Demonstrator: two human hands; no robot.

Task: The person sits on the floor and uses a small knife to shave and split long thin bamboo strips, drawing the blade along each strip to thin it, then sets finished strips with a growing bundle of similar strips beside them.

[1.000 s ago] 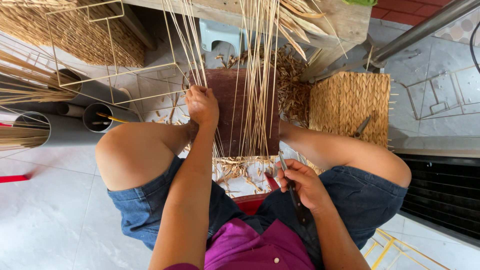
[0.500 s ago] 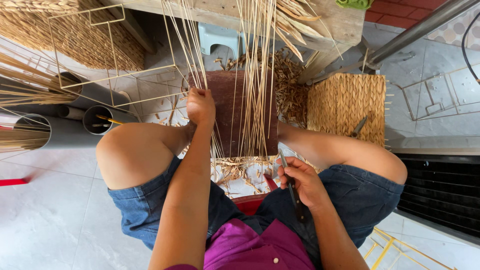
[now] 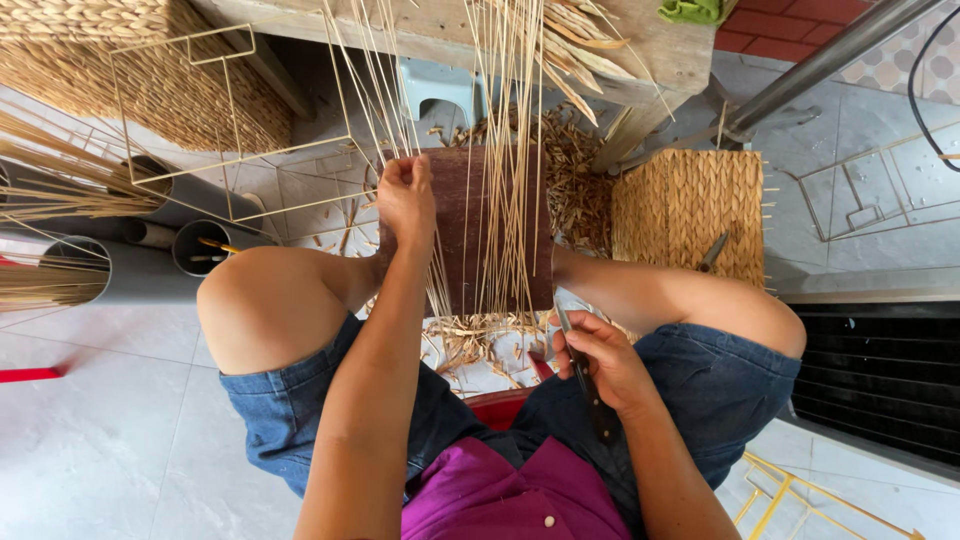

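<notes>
Right now I see my left hand pinched shut on thin straw strands hanging in front of a dark wooden board between the knees. My right hand is closed around a knife (blade pointing up) just below the board, above loose trimmings on the floor.

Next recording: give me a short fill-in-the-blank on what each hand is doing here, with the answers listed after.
1. The left hand grips thin pale ____ that stand in front of the dark wooden board.
2. The right hand holds a ____ with a dark handle.
3. Right of the board sits a woven ____ of straw colour.
4. The person wears blue denim ____.

Answers: reeds; knife; basket; shorts
</notes>
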